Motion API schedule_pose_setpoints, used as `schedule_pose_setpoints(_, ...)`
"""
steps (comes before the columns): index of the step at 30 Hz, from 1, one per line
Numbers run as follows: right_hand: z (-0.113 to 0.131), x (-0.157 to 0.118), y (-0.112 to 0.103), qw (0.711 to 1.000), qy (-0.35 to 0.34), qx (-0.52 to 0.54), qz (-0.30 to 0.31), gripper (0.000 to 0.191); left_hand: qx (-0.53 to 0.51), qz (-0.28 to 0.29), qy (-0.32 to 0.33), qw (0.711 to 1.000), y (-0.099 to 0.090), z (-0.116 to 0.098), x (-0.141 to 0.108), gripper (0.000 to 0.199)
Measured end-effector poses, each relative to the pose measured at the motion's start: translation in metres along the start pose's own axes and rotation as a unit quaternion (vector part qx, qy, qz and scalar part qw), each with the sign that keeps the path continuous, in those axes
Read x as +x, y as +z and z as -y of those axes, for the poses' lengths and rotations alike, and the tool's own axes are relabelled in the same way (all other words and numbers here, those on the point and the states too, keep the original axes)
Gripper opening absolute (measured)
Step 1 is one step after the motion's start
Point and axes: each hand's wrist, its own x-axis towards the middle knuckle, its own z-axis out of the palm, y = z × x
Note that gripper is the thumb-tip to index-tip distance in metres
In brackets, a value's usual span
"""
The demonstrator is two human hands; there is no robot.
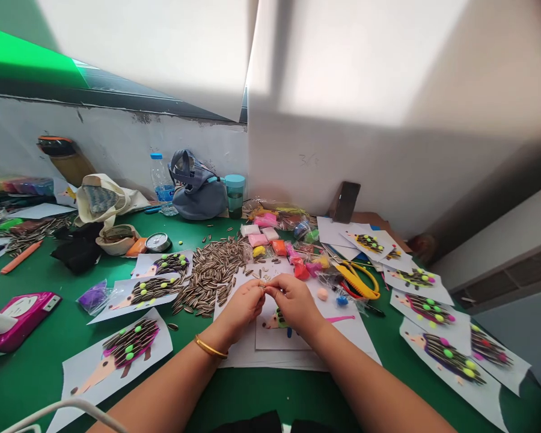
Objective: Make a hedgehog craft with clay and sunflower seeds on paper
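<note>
My left hand (244,305) and my right hand (294,304) meet fingertip to fingertip above white paper sheets (238,355). Both are closed in a pinch on something tiny, too small to make out. Under them lies a smaller sheet with a hedgehog picture (276,320), its snout and green body partly covered by my right hand. A pink strip (341,318) sticks out to the right of it. Just beyond my fingers are scattered seed pieces (262,272). A big heap of striped sunflower seeds (216,270) spreads to the left of my left hand.
Bagged coloured clay (277,246), yellow-handled scissors (358,279) and a blue clay lump (341,300) lie beyond and right. Finished hedgehog pictures (130,352) flank both sides. A bag (198,189), cup (235,195), bottle (162,183) and phone (347,202) stand along the wall.
</note>
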Motion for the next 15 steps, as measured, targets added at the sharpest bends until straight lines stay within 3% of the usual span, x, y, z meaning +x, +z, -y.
schedule_pose_setpoints(3, -0.0002, 0.0009, 0.0004, 1.000, 0.020, 0.001, 0.007, 0.011, 0.090, -0.038, 0.067, 0.993, -0.0018, 0.0047, 0.0039, 0.013)
schedule_pose_setpoints(7, 0.0025, 0.0027, -0.0004, 0.999, 0.005, -0.037, 0.015, 0.012, 0.242, -0.075, 0.156, 0.955, -0.0036, 0.0077, 0.0058, 0.018)
schedule_pose_setpoints(15, 0.0028, 0.0031, 0.0006, 0.999, 0.012, -0.024, 0.017, 0.016, 0.283, -0.072, 0.155, 0.944, -0.0067, 0.0081, 0.0085, 0.030)
